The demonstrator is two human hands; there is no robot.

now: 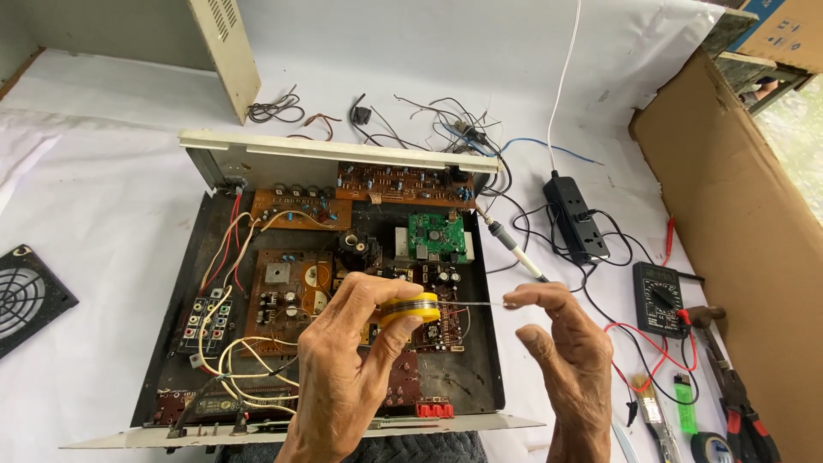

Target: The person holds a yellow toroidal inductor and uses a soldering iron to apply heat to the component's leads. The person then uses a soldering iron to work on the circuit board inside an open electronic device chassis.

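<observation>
Over the opened amplifier chassis (326, 283), your left hand (343, 369) grips a yellow solder spool (411, 309) while your right hand (561, 343) pinches its drawn-out wire (480, 303). Risk: a slipped strand could drop onto the circuit boards (287, 296), or brush the soldering iron (513, 244) beside it.

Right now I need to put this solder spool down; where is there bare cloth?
Bare cloth lies left of the chassis, between the fan grille and the cream cover. The right side is crowded: power strip, multimeter, pliers, leads.
</observation>
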